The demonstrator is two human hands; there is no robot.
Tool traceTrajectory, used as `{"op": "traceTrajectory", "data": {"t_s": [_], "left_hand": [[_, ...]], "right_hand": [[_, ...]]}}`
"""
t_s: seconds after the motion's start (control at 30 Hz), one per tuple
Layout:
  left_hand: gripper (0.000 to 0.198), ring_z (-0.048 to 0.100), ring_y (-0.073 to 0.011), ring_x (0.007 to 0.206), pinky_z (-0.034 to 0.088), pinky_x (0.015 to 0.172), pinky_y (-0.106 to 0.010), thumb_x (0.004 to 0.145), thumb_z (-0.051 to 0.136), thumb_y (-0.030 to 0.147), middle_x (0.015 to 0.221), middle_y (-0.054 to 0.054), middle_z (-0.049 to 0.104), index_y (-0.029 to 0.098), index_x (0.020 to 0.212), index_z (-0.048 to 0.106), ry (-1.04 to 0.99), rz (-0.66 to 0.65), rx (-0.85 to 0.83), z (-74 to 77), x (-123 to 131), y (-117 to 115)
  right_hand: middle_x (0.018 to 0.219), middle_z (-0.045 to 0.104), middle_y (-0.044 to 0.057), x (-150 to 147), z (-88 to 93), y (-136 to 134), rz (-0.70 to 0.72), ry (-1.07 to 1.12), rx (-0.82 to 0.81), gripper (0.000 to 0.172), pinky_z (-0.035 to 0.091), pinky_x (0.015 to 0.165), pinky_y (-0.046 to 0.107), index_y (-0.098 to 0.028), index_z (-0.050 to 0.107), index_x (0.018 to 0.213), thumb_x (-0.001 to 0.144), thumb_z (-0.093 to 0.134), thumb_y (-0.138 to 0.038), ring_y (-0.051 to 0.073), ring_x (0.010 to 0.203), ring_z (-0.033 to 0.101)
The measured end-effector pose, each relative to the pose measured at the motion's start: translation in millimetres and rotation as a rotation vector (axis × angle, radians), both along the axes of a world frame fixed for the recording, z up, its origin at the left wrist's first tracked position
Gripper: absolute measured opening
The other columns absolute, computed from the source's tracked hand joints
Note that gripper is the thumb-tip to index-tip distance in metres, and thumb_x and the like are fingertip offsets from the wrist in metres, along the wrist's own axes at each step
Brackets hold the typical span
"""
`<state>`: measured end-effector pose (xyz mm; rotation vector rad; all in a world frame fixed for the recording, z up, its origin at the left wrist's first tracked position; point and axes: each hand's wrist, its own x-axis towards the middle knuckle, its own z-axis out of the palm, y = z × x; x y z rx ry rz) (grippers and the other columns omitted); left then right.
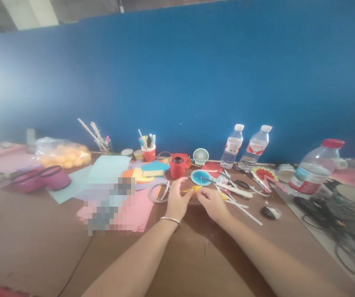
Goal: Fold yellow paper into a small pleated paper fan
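Note:
A small pleated yellow paper piece [195,189] is pinched between both hands near the middle of the brown table [202,255]. My left hand [178,199], with a bangle at the wrist, grips its left side between thumb and fingers. On its right side, my right hand [213,203] holds it with closed fingertips. Just beyond the hands lies a round blue pleated paper fan [201,177]. A red roll-like object [178,167] stands behind my left hand. White paper strips [245,208] and scissors lie to the right of my right hand.
Coloured paper sheets [107,169] and a purple item [53,177] spread leftward. A pen cup [149,153], small white fan [200,156] and two water bottles [232,146] line the back. A large red-capped bottle [315,169] and black cables [329,218] are at right.

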<state>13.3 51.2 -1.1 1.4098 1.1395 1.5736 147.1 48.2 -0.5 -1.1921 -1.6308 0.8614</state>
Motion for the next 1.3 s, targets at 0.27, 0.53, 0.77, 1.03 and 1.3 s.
{"op": "traceTrajectory", "data": {"t_s": [0.27,0.53,0.77,1.03,1.3], "left_hand": [[0.021,0.054,-0.0207,0.084,0.038,0.077,-0.029,0.078,0.047,0.021,0.089,-0.005,0.063,0.023,0.091,0.063,0.297,-0.276,0.081,8.7,1,-7],[0.009,0.052,-0.0193,0.079,0.038,0.073,-0.029,0.073,0.053,0.020,0.077,-0.004,0.058,0.021,0.075,0.062,0.491,-0.220,0.171,9.3,-3,-2],[0.010,0.050,-0.0182,0.091,0.037,0.083,-0.032,0.071,0.055,0.013,0.092,-0.003,0.057,0.020,0.078,0.058,0.560,-0.267,0.215,10.8,-5,-2],[0.018,0.055,-0.0176,0.082,0.042,0.074,-0.028,0.070,0.058,0.023,0.087,-0.001,0.061,0.021,0.088,0.057,0.679,-0.262,0.112,11.0,-6,-5],[0.027,0.053,-0.0188,0.088,0.041,0.077,-0.030,0.068,0.059,0.022,0.093,-0.003,0.059,0.021,0.095,0.053,0.651,-0.202,0.160,7.9,-4,-7]], "right_hand": [[0.041,0.034,-0.007,6,2.6,10,0.112,0.146,-0.121,0.014,0.021,0.042,0.020,-0.016,0.049,0.049,0.061,0.043,-0.016,0.007,0.040,0.027],[0.040,0.030,-0.008,12,2.6,17,0.185,0.262,-0.194,0.014,0.014,0.041,0.020,-0.016,0.045,0.046,0.060,0.045,-0.018,0.006,0.039,0.023],[0.037,0.028,-0.009,13,1.8,17,0.208,0.360,-0.257,0.015,0.010,0.040,0.021,-0.017,0.043,0.046,0.060,0.048,-0.021,0.005,0.036,0.019],[0.039,0.027,-0.009,15,-0.6,18,0.160,0.433,-0.264,0.014,0.011,0.038,0.021,-0.018,0.044,0.050,0.062,0.046,-0.023,0.005,0.035,0.019],[0.039,0.029,-0.008,15,0.7,19,0.129,0.321,-0.190,0.014,0.016,0.040,0.021,-0.017,0.046,0.049,0.063,0.044,-0.022,0.006,0.038,0.023]]}}
